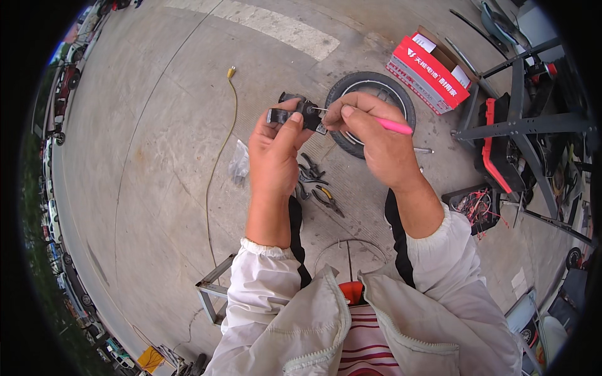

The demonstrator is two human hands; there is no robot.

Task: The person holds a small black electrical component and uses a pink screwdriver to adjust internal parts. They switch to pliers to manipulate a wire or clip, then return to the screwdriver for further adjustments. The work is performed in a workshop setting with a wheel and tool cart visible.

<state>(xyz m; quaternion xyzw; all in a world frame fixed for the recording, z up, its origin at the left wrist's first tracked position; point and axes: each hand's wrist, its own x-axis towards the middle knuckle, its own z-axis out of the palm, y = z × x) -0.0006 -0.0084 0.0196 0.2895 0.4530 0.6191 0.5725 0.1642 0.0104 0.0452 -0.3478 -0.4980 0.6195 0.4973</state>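
In the head view, the left hand (274, 145) is closed around a small black part (296, 113), held up in the air in front of the person, above the concrete ground (157, 156). The thumb and fingers pinch the part from both sides. The right hand (370, 135) is closed on a screwdriver (394, 126) with a pink handle, and its thin metal tip touches the part at the right side.

The part looks like hard plastic, light and stiff, so I think a firm pinch at its two ends is enough and leaves the middle free for the tip. It seems small enough to slip if the tool pushes too hard. The screwdriver is thin and best held near the front of the handle, like a pen.

Below the hands, pliers (321, 191) lie on the ground, and a clear bag (239, 164) is near them. A tyre (371, 109) lies just behind the right hand, a red box (429, 72) further away, and a yellow cable (221, 150) runs along the left.
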